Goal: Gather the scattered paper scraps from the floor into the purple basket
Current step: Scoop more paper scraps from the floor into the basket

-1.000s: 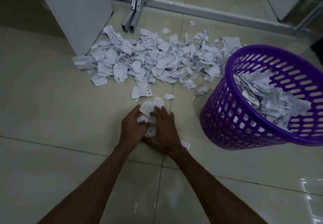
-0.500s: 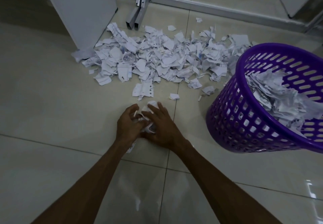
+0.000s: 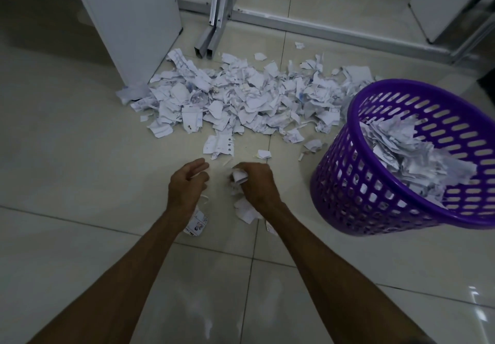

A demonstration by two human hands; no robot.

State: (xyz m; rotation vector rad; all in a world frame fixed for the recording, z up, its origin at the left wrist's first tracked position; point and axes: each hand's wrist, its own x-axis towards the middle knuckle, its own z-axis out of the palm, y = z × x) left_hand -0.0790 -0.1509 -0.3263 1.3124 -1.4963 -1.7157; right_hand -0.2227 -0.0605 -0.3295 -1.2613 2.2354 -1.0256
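A wide heap of torn white paper scraps (image 3: pixel 241 97) covers the tiled floor ahead of me. The purple slotted basket (image 3: pixel 348 196) stands tilted at the right with several scraps (image 3: pixel 401 156) heaped inside. My right hand (image 3: pixel 257 185) grips a crumpled wad of scraps (image 3: pixel 239 177) just above the floor, left of the basket. My left hand (image 3: pixel 187 185) hovers beside it with its fingers half curled, and what it holds is hidden. Loose scraps lie under both wrists, one printed piece (image 3: pixel 197 223) below the left, and another scrap (image 3: pixel 246 209) below the right.
A white panel (image 3: pixel 128 22) stands at the heap's back left. Metal legs (image 3: pixel 214 35) and a floor rail (image 3: pixel 321 27) run behind the heap. A white box (image 3: pixel 442 3) sits at the far right. Bare glossy tile surrounds my arms.
My hands were pressed together over a small clump of scraps; now they have parted, the right one keeping the wad. A few pieces have dropped below the wrists.
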